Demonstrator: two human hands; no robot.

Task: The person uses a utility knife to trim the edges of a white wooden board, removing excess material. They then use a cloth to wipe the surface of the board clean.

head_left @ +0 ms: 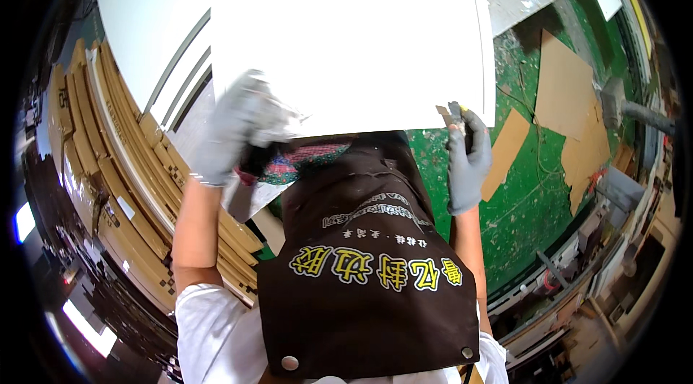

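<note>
The white board (346,37) lies flat in front of me, its near edge right up against my dark apron (368,268), and it fills most of the upper middle of the view. My left hand (231,128), in a grey glove, is at the board's near left corner, the fingers curled around a bunched patterned rag (299,160) that sits against the edge; the hand is blurred, so I cannot tell how firmly it presses. My right hand (468,160), gloved too, is at the near right corner, the fingers closed around a small dark tool (455,115) whose tip touches the board's edge. What kind of tool it is I cannot tell.

To my left, more white panels (155,30) lie beside the board, and next to them stands a row of pale wooden boards (123,167) stacked on edge. To my right, below the board, is the green floor (527,196), spattered and scuffed, with flat pieces of brown cardboard (567,88) lying on it. Farther right, a grey hose (642,115) reaches in from the side.
</note>
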